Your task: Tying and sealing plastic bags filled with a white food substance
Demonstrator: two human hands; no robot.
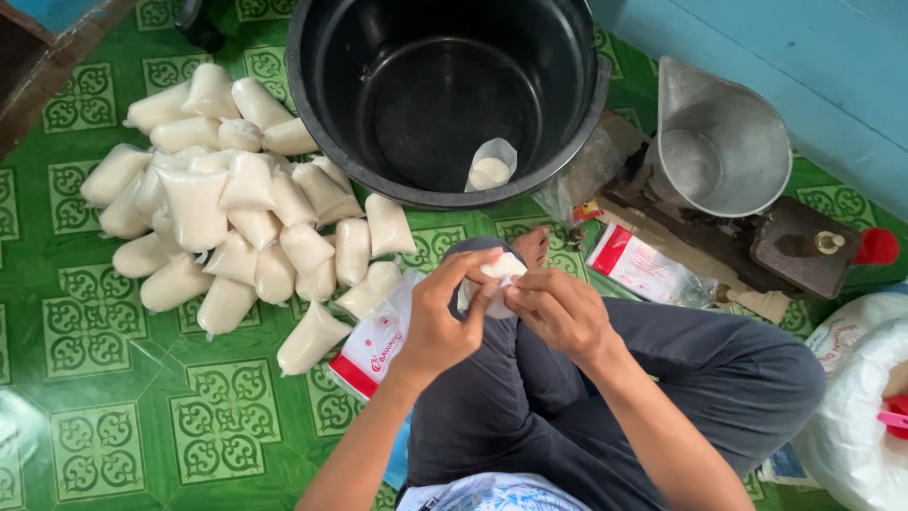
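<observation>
Head view. You sit cross-legged on the floor point(104, 397), which is covered in a green patterned mat. Both of your hands meet above your lap, over dark grey trousers point(530, 388).

Your left hand point(445, 317) is clenched on a small white filled bag point(492, 279), with fingers curled around its left side and thumb pressed on its top. Your right hand point(558, 308) grips the same bag from the right, fingertips pinching its upper end. The bag sits between the two hands, just above your knee and near your bare foot point(532, 244).

A pile of filled white bags point(227, 208) lies on the floor toward its left side, spreading from near the far edge to a point just beside your left forearm. A red-and-white printed packet point(374, 345) lies under your left wrist, touching the nearest bag of the pile.

A large black tub point(312, 85) stands at the far edge of the floor, directly ahead of your hands. One small open bag with white contents point(492, 166) rests inside it against the near wall.

To the right, a metal scoop pan point(728, 142) sits on a dark balance scale point(794, 251). A second red-and-white packet point(643, 267) lies just in front of the scale. A large white sack point(851, 407) stands at the right edge, beside your right knee.
</observation>
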